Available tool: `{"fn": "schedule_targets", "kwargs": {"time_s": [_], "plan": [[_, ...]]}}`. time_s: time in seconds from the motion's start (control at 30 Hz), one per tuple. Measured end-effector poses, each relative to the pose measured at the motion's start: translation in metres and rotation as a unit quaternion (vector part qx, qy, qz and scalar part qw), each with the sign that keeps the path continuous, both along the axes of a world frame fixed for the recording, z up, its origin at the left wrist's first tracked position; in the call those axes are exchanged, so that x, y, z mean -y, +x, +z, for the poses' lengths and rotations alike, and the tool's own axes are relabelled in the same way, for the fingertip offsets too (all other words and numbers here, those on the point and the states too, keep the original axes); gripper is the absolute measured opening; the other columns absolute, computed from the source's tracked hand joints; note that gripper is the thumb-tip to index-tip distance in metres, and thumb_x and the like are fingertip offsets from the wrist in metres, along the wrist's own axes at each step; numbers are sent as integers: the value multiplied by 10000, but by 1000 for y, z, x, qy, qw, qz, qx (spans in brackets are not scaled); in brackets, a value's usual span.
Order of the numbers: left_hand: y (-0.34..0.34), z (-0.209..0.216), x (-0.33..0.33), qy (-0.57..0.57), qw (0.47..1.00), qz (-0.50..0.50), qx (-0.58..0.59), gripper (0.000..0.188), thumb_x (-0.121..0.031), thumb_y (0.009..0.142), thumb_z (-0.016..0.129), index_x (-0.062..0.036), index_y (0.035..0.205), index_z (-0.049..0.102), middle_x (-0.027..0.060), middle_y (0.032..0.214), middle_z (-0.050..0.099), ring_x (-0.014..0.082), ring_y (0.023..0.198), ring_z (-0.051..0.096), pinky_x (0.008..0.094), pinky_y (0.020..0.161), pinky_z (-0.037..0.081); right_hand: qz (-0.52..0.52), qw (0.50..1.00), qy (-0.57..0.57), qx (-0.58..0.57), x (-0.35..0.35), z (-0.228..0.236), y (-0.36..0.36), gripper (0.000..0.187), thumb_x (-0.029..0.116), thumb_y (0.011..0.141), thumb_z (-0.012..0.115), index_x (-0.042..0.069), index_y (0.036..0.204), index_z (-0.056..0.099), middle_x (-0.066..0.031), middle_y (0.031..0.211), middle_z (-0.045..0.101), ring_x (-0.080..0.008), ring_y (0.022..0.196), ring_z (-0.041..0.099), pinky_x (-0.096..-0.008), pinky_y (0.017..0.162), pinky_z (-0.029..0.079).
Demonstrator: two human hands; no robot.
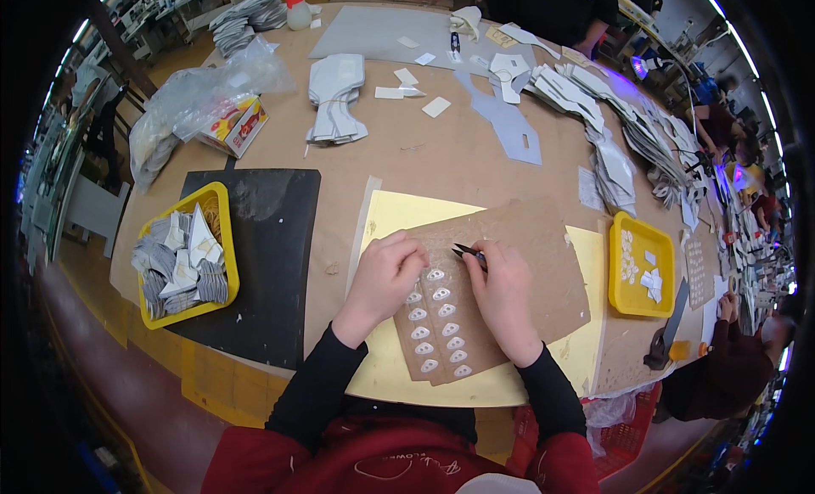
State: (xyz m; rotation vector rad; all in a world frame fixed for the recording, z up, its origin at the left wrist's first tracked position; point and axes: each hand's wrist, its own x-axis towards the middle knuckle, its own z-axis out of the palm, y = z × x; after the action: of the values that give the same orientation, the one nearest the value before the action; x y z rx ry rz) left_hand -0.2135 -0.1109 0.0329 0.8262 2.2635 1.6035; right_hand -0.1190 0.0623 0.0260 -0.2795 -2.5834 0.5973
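Note:
A brown sheet of board (pixel 543 282) lies in front of me on pale yellow sheets (pixel 382 358). Two columns of small white oval pieces (pixel 450 329) sit on its left part. My right hand (pixel 506 300) is closed around a small black tool (pixel 469 254) with two pointed tips, parted and aimed left; its grip is hidden, so tweezers or snips I cannot tell. My left hand (pixel 384 277) is pinched over the board's upper left, beside the top of the columns. Whatever its fingertips hold is too small to make out.
On the left, a yellow tray (pixel 231 273) of grey-white cut pieces overlaps a black mat (pixel 272 265). Another yellow tray (pixel 624 304) with small white pieces stands right. Stacked cut panels (pixel 338 91), a small box (pixel 235 126) and plastic bags lie farther back. Other people work nearby.

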Motion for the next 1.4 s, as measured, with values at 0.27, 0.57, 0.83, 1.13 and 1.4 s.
{"fn": "schedule_targets", "kwargs": {"time_s": [0.27,0.57,0.83,1.13,1.4], "plan": [[2,-13,-3,-97,989,-22,-111,147,-172,839,707,-34,883,735,99,764,647,260,703,656,353,678,514,22,991,-50,124,2,3,14,147,167,848,715,38,905,678,-135,826,680,-321,789,646,-414,702,507],[6,-10,0,-183,967,-63,-166,227,-257,816,745,-92,971,735,15,909,638,185,820,614,342,806,369,16,987,-64,149,0,6,15,151,174,852,707,34,900,678,-142,830,683,-325,804,653,-420,710,509],[9,-9,-3,-194,960,-51,-196,215,-245,792,761,-101,946,720,-6,925,621,167,928,597,341,842,335,14,985,-109,131,-1,-1,13,166,178,851,714,19,892,690,-153,831,688,-329,783,660,-416,706,512],[11,-8,-3,-199,954,-45,-220,212,-227,782,762,-108,953,728,-17,927,620,156,948,595,338,846,337,19,976,-175,131,6,0,12,160,173,854,716,21,886,676,-146,807,674,-324,774,644,-413,698,506],[11,-13,-5,-179,958,-24,-225,94,-149,830,711,-112,907,749,-19,880,634,156,902,611,334,826,354,5,985,-142,101,-1,12,13,170,180,860,722,25,910,678,-129,790,667,-301,753,632,-386,678,501]]}}
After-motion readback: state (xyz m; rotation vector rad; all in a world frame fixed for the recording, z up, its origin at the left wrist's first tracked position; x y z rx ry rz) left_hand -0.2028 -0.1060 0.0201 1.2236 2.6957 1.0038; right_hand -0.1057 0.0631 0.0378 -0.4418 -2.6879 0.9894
